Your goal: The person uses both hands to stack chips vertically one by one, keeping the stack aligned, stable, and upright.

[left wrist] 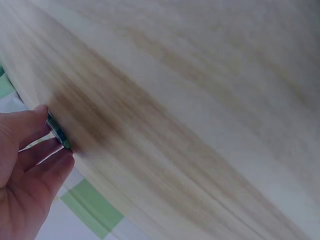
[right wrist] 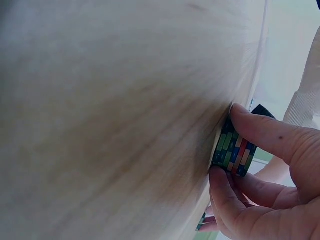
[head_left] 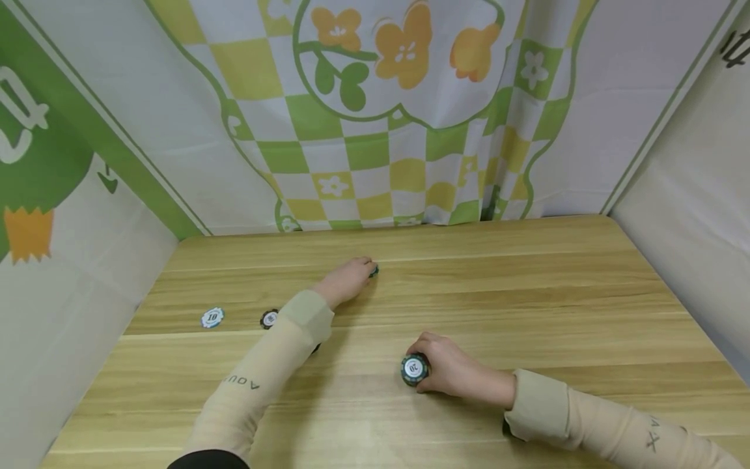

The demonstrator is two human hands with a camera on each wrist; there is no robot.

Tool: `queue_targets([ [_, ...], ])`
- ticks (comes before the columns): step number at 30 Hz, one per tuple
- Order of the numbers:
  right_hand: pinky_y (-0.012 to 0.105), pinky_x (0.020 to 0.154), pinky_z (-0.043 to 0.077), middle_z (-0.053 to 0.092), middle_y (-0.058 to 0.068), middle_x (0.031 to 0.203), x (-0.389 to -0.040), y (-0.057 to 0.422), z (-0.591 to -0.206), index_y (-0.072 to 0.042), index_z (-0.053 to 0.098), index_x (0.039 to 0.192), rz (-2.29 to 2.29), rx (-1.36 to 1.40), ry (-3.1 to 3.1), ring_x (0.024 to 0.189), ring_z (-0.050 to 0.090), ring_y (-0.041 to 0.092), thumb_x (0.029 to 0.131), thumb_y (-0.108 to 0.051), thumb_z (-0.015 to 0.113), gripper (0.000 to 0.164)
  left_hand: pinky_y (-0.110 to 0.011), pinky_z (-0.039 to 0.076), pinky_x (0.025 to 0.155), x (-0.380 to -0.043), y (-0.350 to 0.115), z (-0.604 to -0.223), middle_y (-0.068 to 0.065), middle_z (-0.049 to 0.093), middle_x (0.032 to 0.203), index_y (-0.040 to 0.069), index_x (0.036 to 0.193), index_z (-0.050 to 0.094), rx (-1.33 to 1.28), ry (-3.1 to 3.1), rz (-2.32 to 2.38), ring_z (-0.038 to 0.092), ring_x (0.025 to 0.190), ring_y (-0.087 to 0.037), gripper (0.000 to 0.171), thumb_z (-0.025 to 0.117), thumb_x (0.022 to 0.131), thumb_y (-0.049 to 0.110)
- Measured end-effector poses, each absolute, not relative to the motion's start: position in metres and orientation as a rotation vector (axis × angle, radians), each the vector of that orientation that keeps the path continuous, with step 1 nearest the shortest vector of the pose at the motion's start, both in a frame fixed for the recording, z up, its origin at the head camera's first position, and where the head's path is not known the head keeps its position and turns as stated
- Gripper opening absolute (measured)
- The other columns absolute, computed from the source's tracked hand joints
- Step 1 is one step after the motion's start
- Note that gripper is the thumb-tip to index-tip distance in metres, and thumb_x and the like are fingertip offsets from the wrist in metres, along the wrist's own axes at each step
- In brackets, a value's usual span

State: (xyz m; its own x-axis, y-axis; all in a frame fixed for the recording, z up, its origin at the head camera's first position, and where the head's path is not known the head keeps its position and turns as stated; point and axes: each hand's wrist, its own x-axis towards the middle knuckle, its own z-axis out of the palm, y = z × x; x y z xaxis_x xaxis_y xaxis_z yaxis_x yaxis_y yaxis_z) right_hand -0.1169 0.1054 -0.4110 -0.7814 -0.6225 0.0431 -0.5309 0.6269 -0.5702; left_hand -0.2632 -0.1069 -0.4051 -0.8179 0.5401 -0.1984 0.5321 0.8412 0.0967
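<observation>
A stack of several poker chips [right wrist: 234, 150], its top chip green and marked 20, stands on the wooden table [head_left: 527, 312]. My right hand [head_left: 454, 368] grips this stack from the side, thumb and fingers around its edge. Farther back, my left hand [head_left: 347, 280] pinches a single green poker chip [left wrist: 59, 131] by its edges, low at the tabletop. The left palm and fingers [left wrist: 47, 172] show in the left wrist view, and most of that chip's face is hidden there.
A white and light blue chip [head_left: 212, 317] marked 10 lies at the left of the table. Beside it is a black chip [head_left: 269, 318]; another dark chip [head_left: 316, 348] shows partly under the left sleeve. A patterned curtain [head_left: 375, 163] hangs along the back edge.
</observation>
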Motion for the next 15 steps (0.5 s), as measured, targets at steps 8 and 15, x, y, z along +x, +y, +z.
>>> queue_targets([
  [8, 0.03, 0.075, 0.049, 0.058, 0.003, 0.088, -0.1167, 0.1051, -0.4113, 0.0, 0.063, 0.093, -0.865, -0.966, 2.694, 0.082, 0.056, 0.018, 0.056, -0.007, 0.084, 0.043, -0.033, 0.048, 0.083, -0.2602, -0.108, -0.4069, -0.015, 0.061, 0.104, -0.003, 0.11, 0.058, 0.92, 2.883, 0.077, 0.058, 0.098, -0.026, 0.023, 0.055, 0.089, 0.006],
  [15, 0.03, 0.075, 0.049, 0.058, 0.004, 0.088, -0.1166, 0.1048, -0.4097, 0.0, 0.062, 0.093, -0.856, -0.94, 2.683, 0.083, 0.056, 0.018, 0.057, -0.007, 0.084, 0.043, -0.032, 0.049, 0.079, -0.2555, -0.1071, -0.4042, -0.015, 0.061, 0.096, -0.004, 0.102, 0.06, 0.973, 2.894, 0.131, 0.059, 0.092, -0.026, 0.017, 0.056, 0.088, 0.004],
])
